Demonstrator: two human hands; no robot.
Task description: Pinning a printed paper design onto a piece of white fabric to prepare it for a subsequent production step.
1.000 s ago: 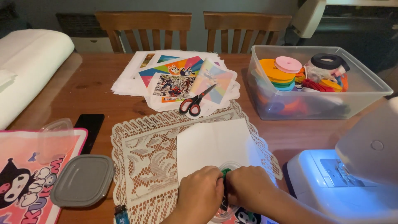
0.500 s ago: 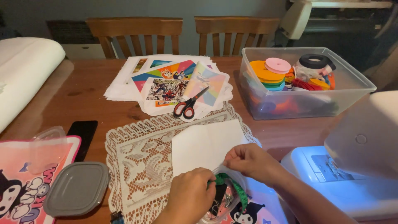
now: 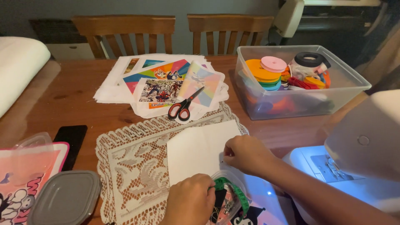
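Note:
My left hand point(image 3: 189, 201) is curled at the rim of a small clear container point(image 3: 228, 178) near the table's front edge. Its fingers are closed on a green measuring tape point(image 3: 238, 195) that loops out of the container. Small dark bits lie inside; I cannot tell what they are. My right hand point(image 3: 246, 154) is just above the container, with its fingertips pinched at the right edge of a white fabric piece point(image 3: 199, 148). That fabric lies on a cream lace mat point(image 3: 127, 166).
Red-handled scissors point(image 3: 183, 108) lie on a stack of printed fabrics point(image 3: 162, 79). A clear bin point(image 3: 354, 85) of ribbon spools stands back right and a lit white sewing machine point(image 3: 358, 162) to the right. To the left lie a grey lid point(image 3: 64, 199), a black phone point(image 3: 71, 137) and a pink bag point(image 3: 25, 183).
Both hands were together in the small container. My right hand has since lifted out and moved up to the white fabric's edge, while the left stays on the green tape.

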